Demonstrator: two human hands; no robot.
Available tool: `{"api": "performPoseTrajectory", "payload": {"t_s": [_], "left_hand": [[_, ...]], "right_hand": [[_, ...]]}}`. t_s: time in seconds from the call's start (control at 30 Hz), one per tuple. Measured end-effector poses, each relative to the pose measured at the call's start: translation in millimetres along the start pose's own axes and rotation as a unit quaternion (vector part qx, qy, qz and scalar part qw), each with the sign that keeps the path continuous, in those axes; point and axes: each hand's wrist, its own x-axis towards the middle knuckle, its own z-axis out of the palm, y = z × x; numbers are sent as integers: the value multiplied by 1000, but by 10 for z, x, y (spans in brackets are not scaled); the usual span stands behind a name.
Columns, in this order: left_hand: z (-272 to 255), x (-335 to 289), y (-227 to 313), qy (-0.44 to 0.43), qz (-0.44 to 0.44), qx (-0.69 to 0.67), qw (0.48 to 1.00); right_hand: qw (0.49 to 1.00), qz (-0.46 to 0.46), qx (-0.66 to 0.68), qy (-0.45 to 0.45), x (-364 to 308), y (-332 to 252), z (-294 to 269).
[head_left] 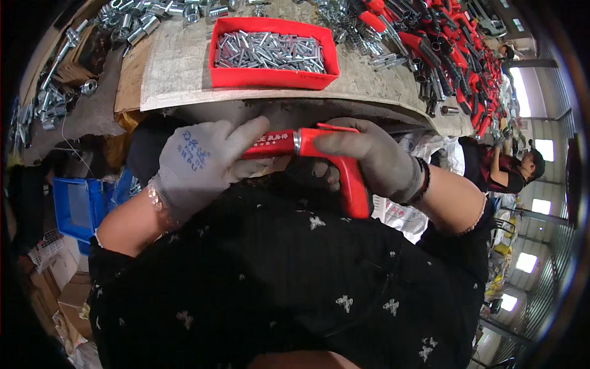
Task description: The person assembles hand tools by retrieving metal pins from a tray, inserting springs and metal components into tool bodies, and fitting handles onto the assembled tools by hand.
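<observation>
Between left hand [200, 161] and right hand [386, 161], gripping tool [309, 147] by tube [279, 145] and angled body [353, 187] respectively; could let it slip below both through uneven pressure.

A pale woven cloth [178, 80] covers the desk, and on it stands a red open bin [264, 78] filled with short metal pins [270, 52]. Shiny cylindrical metal fittings [141, 27] lie scattered toward the far left. Small springs [353, 34] sit right of the bin, beside a large heap of red-and-black tool handles [442, 43] running along the right side. Below the desk, a blue plastic crate [77, 212] is at left, with a cardboard box [75, 301] lower down. A co-worker in a dark cap [509, 169] and bright windows [527, 262] show at right.
</observation>
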Motion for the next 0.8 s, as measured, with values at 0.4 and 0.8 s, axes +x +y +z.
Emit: {"api": "performPoseTrajectory", "payload": {"t_s": [0.4,0.8], "left_hand": [[175,-43,-78,-100,-99,-410,901],[-86,70,-132,-340,-86,-463,814]], "right_hand": [[736,-555,-384,58,14,145,-282],[579,-554,-598,-1,-196,-33,-332]]}}
